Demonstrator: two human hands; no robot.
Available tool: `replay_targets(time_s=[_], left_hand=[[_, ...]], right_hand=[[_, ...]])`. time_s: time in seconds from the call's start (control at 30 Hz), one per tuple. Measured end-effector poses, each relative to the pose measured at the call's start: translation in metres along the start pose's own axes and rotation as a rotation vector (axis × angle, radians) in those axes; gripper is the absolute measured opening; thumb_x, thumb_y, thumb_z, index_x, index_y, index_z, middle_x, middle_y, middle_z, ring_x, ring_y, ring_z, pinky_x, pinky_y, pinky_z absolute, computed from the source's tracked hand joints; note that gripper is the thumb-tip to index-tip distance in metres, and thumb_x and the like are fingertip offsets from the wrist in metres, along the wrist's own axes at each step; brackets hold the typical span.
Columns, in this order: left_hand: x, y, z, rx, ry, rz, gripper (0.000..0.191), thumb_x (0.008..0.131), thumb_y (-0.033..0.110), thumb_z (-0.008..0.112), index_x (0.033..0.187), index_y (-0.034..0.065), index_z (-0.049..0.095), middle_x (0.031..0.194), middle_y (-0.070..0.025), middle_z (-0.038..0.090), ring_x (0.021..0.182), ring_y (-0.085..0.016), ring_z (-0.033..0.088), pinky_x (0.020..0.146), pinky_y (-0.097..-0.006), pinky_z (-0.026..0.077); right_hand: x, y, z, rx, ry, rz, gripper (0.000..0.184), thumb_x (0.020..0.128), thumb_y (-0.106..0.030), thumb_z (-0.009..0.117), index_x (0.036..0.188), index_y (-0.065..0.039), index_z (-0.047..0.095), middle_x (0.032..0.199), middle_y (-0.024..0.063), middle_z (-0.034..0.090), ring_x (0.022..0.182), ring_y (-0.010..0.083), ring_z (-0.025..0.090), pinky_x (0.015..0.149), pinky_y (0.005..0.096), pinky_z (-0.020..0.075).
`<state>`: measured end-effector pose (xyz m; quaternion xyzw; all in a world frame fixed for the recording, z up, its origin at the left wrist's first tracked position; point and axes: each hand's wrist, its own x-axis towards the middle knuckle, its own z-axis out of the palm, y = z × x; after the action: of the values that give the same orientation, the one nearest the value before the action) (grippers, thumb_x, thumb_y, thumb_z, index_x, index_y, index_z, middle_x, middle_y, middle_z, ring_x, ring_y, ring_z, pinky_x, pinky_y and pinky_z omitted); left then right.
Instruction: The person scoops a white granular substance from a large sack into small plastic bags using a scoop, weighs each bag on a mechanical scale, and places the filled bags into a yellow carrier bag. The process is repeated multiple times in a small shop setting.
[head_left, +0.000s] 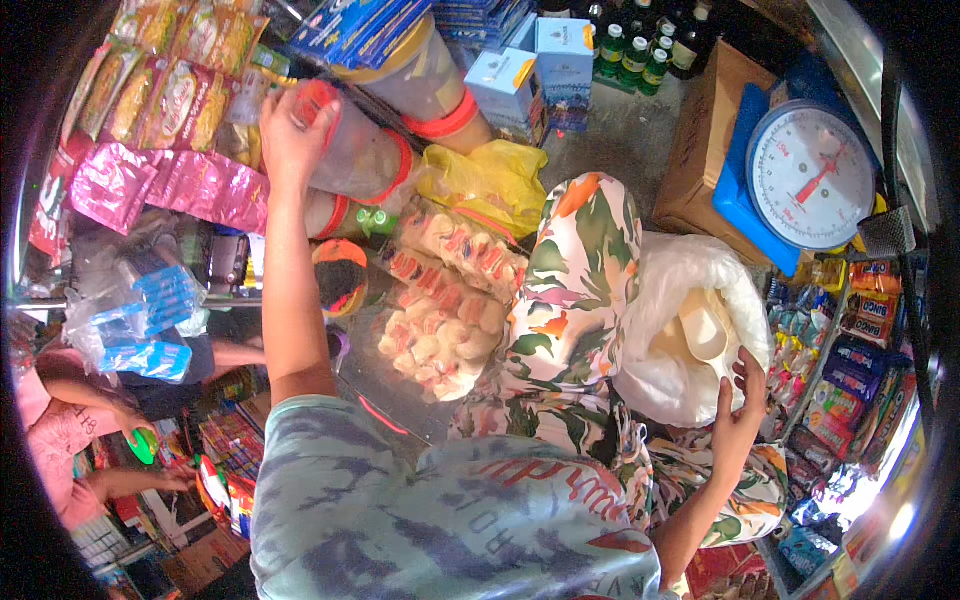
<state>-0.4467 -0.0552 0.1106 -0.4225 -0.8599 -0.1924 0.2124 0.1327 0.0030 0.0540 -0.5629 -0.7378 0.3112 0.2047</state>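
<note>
My left hand reaches out at the upper left, its fingers and thumb around the red lid of a clear plastic jar. My right hand is at the rim of a white plastic bag beside my leg. In the bag a white plastic scoop lies on a tan, grainy substance. The scoop's handle points between my right thumb and fingers, which are apart. Before me are clear bags of small round pale items with red labels and a yellow plastic bag.
A dial scale stands by a cardboard box at the upper right. Green bottles and blue boxes are at the back. Packaged snacks line the right side. Sachets hang at the left, near another person.
</note>
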Motion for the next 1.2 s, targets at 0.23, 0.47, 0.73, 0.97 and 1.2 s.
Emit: replay_targets(time_s=[0.23, 0.47, 0.73, 0.97, 1.2], left_hand=[[0.007, -0.078, 0.028, -0.152, -0.093, -0.226, 0.029, 0.084, 0.028, 0.067, 0.097, 0.0029, 0.070, 0.087, -0.0172, 0.069, 0.077, -0.025, 0.066, 0.072, -0.0356, 0.050], [-0.010, 0.051, -0.012, -0.784, -0.006, -0.075, 0.019, 0.093, 0.016, 0.057, 0.088, 0.0003, 0.067, 0.078, -0.0032, 0.066, 0.071, -0.009, 0.058, 0.065, -0.0252, 0.046], [-0.169, 0.278, -0.017, -1.952, -1.165, -0.482, 0.012, 0.093, 0.012, 0.057, 0.097, 0.0025, 0.064, 0.087, -0.0007, 0.067, 0.076, -0.007, 0.059, 0.069, -0.0218, 0.046], [-0.183, 0.311, -0.008, -1.477, -1.119, -0.066, 0.014, 0.091, 0.009, 0.059, 0.096, -0.0034, 0.065, 0.086, -0.0048, 0.067, 0.080, -0.009, 0.061, 0.074, -0.0224, 0.048], [-0.180, 0.328, -0.011, -1.703, -1.107, -0.158, 0.014, 0.085, 0.003, 0.065, 0.098, -0.0018, 0.065, 0.092, -0.0050, 0.066, 0.085, -0.008, 0.060, 0.076, -0.0224, 0.047]], right_hand=[[-0.012, 0.003, 0.000, 0.051, -0.051, 0.058, 0.037, 0.087, -0.003, 0.053, 0.123, 0.000, 0.051, 0.118, 0.0147, 0.057, 0.100, 0.0269, 0.058, 0.089, 0.0369, 0.0437], [-0.002, 0.005, 0.006, 0.346, -0.002, 0.040, 0.034, 0.087, -0.002, 0.054, 0.121, 0.002, 0.053, 0.119, 0.0127, 0.059, 0.108, 0.0230, 0.058, 0.093, 0.0336, 0.0439], [0.061, -0.070, 0.007, 0.949, -0.166, -0.123, 0.074, 0.078, -0.021, 0.075, 0.138, -0.005, 0.035, 0.128, 0.0122, 0.047, 0.116, 0.0206, 0.048, 0.092, 0.0346, 0.0442], [0.048, -0.065, -0.019, 1.275, 0.050, -0.046, 0.027, 0.082, -0.010, 0.069, 0.105, 0.000, 0.058, 0.096, 0.0033, 0.062, 0.089, 0.0096, 0.058, 0.077, 0.0251, 0.0480], [0.041, -0.048, -0.014, 0.748, -0.008, -0.014, 0.008, 0.084, -0.007, 0.067, 0.083, 0.000, 0.063, 0.073, -0.0010, 0.062, 0.070, 0.0067, 0.056, 0.065, 0.0226, 0.0448]])
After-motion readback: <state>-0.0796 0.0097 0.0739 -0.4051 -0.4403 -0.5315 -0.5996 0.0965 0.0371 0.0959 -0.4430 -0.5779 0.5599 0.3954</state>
